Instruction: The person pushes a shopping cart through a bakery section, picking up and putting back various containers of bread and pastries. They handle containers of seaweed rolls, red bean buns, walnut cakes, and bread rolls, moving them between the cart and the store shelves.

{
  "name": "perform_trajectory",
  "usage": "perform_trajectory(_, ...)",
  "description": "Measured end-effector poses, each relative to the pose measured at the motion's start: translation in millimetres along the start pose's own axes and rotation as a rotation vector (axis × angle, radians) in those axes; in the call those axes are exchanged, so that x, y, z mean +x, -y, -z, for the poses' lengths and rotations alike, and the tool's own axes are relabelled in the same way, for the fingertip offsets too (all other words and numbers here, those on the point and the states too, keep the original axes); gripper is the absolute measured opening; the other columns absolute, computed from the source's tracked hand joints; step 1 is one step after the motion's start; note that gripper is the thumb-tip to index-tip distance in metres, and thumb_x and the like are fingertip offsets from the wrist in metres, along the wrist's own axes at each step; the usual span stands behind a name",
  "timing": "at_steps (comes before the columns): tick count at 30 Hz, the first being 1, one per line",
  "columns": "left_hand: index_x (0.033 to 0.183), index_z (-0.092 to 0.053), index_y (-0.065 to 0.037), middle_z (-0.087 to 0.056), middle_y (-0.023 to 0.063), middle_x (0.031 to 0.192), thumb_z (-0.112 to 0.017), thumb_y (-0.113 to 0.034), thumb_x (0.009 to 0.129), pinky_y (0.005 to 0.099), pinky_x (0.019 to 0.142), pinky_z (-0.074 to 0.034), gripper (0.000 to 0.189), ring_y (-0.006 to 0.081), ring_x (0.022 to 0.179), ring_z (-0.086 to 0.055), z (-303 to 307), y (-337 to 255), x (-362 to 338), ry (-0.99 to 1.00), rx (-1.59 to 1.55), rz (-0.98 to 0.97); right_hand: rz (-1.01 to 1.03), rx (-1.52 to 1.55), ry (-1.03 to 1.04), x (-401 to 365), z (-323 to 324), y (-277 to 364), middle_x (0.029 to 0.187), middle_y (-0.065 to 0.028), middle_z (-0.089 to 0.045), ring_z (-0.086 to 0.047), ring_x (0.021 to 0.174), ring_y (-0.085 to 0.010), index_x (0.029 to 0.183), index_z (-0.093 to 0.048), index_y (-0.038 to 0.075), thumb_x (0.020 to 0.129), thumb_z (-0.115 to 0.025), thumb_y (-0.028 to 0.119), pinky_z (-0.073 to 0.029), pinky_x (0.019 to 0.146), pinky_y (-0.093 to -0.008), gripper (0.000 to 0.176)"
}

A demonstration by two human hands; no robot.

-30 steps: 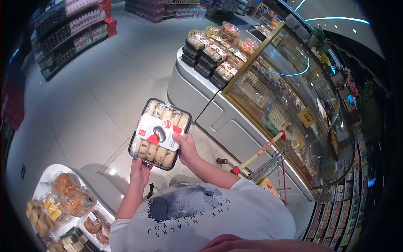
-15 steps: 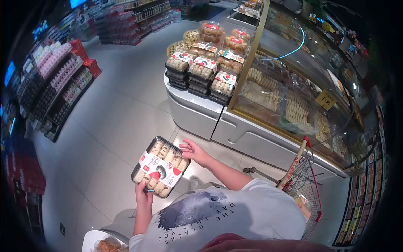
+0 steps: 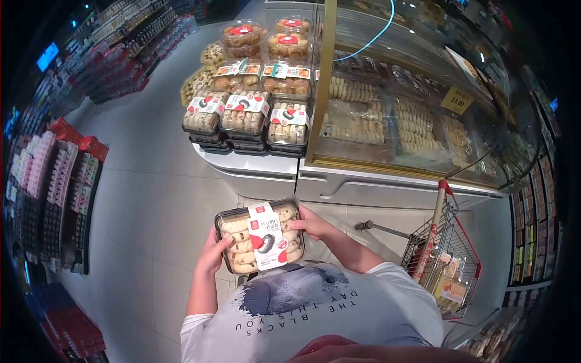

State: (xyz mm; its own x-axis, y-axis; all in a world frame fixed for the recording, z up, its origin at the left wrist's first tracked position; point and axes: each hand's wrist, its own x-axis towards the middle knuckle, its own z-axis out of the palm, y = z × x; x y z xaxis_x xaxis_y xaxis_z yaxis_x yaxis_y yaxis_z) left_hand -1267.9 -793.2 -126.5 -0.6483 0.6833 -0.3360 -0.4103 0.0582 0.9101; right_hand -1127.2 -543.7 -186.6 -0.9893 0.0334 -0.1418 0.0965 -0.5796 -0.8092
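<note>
– So, what takes up most of the view?
– Pale tiled floor point(image 3: 145, 199), and above it a long glass display case point(image 3: 417, 115) full of baked goods, running across the upper right. Dark store shelves point(image 3: 60, 175) line the left edge.
– And by the case?
– A white rounded worktop point(image 3: 254, 171) butts against its left end. Stacked boxes point(image 3: 245, 115) of pastries stand on it, black trays with clear lids and red-and-white labels, with round tubs behind them.
– Anything to the right?
– A shopping cart point(image 3: 448, 257) with a red handle, just beside the person's right arm. A few packets lie in it.
– Where is the box being handled?
– The pastry box point(image 3: 242, 242) is held in the air in front of the person's chest, well apart from the stacks. It lies nearly flat, lid up, with rows of filled rolls showing through.
– How do the hands sit?
– The left hand point(image 3: 212, 254) has its grip clamped on the box's left edge, thumb on the lid. The right hand point(image 3: 316, 225) clamps the upper right corner, fingers curled over the rim.
– Smaller things?
– A white label point(image 3: 266, 236) with red marks wraps across the lid, and a yellow price tag point(image 3: 458, 100) sits on the case glass.
</note>
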Motion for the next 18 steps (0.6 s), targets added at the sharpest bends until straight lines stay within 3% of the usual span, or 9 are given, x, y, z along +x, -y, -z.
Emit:
perform_trajectory(1, 0.131, -0.022, -0.001, -0.041, 0.0144, 0.122, -0.059, -0.011, 0.074, 0.0341, 0.096, -0.033, 0.069, 0.0232, 0.112, -0.041, -3.7, -16.5, 22.7, 0.054, -0.003, 0.000, -0.049, 0.058, -0.119, 3.7, 8.0, 2.2, 0.112, -0.0091, -0.051, -0.052, 0.100, -0.0180, 0.121, -0.037, 0.003, 0.076, -0.058, 0.013, -0.045, 0.084, -0.0322, 0.051)
perform_trajectory(2, 0.135, -0.015, -0.003, -0.036, 0.0158, 0.128, -0.057, -0.013, 0.076, 0.0345, 0.098, -0.030, 0.073, 0.0237, 0.116, -0.037, -7.5, -36.6, 39.6, 0.111, 0.035, 0.034, -0.005, 0.186, -0.134, 7.4, 14.6, 6.3, 0.112, -0.0090, -0.052, -0.053, 0.100, -0.0188, 0.121, -0.037, 0.003, 0.077, -0.057, 0.014, -0.047, 0.081, -0.0319, 0.049)
perform_trajectory(3, 0.135, -0.017, -0.005, -0.034, 0.0163, 0.130, -0.057, -0.015, 0.077, 0.0347, 0.097, -0.031, 0.071, 0.0244, 0.118, -0.036, -3.4, -44.7, 64.4, 0.156, 0.059, -0.014, 0.045, 0.310, -0.147, 12.6, 16.4, 14.8, 0.111, -0.0090, -0.052, -0.054, 0.099, -0.0196, 0.121, -0.037, 0.003, 0.079, -0.055, 0.015, -0.048, 0.078, -0.0316, 0.047)
perform_trajectory(4, 0.135, -0.017, -0.005, -0.032, 0.0159, 0.131, -0.057, -0.016, 0.077, 0.0353, 0.096, -0.032, 0.071, 0.0251, 0.118, -0.035, 1.3, -52.0, 89.0, 0.217, 0.096, -0.050, 0.048, 0.294, -0.242, 18.7, 20.7, 16.6, 0.115, -0.0097, -0.051, -0.053, 0.103, -0.0223, 0.124, -0.035, 0.005, 0.083, -0.048, 0.023, -0.047, 0.082, -0.0351, 0.047)
perform_trajectory(7, 0.135, -0.018, -0.006, -0.027, 0.0150, 0.134, -0.058, -0.017, 0.077, 0.0366, 0.093, -0.035, 0.072, 0.0269, 0.118, -0.035, -2.7, -84.2, 145.0, 0.311, 0.114, -0.101, 0.121, 0.494, -0.299, 42.5, 11.2, 46.4, 0.121, -0.0099, -0.048, -0.051, 0.106, -0.0233, 0.127, -0.032, 0.006, 0.086, -0.040, 0.032, -0.042, 0.087, -0.0380, 0.049)
perform_trajectory(8, 0.135, -0.018, -0.006, -0.025, 0.0147, 0.135, -0.059, -0.018, 0.077, 0.0369, 0.093, -0.035, 0.072, 0.0274, 0.119, -0.034, -9.1, -97.6, 160.3, 0.328, 0.106, -0.107, 0.181, 0.455, -0.327, 55.1, 4.7, 57.3, 0.125, -0.0099, -0.044, -0.047, 0.111, -0.0236, 0.129, -0.030, 0.007, 0.087, -0.033, 0.037, -0.037, 0.093, -0.0407, 0.052)
perform_trajectory(11, 0.135, -0.018, -0.006, -0.020, 0.0151, 0.138, -0.059, -0.016, 0.078, 0.0368, 0.092, -0.036, 0.071, 0.0287, 0.120, -0.032, -20.7, -126.4, 214.3, 0.359, 0.137, -0.171, 0.287, 0.613, -0.445, 97.1, 11.4, 68.6, 0.127, -0.0092, -0.042, -0.042, 0.115, -0.0237, 0.130, -0.030, 0.008, 0.084, -0.038, 0.038, -0.032, 0.097, -0.0411, 0.056)
perform_trajectory(14, 0.134, -0.018, -0.005, -0.023, 0.0161, 0.137, -0.060, -0.016, 0.078, 0.0367, 0.093, -0.035, 0.072, 0.0289, 0.121, -0.032, -33.1, -148.1, 268.6, 0.374, 0.363, -0.283, 0.389, 0.691, -0.605, 136.8, 17.9, 82.0, 0.129, -0.0070, -0.040, -0.039, 0.118, -0.0242, 0.130, -0.031, 0.010, 0.081, -0.041, 0.040, -0.030, 0.098, -0.0419, 0.058)
perform_trajectory(18, 0.127, -0.030, 0.002, -0.036, 0.0213, 0.127, -0.057, -0.030, 0.079, 0.0402, 0.099, -0.026, 0.064, 0.0328, 0.120, -0.033, -45.0, -160.6, 334.0, 0.364, 0.913, -0.526, 0.543, 0.783, -0.751, 186.1, 41.9, 90.2, 0.130, -0.0064, -0.039, -0.037, 0.119, -0.0250, 0.129, -0.032, 0.011, 0.078, -0.046, 0.040, -0.027, 0.099, -0.0444, 0.060)
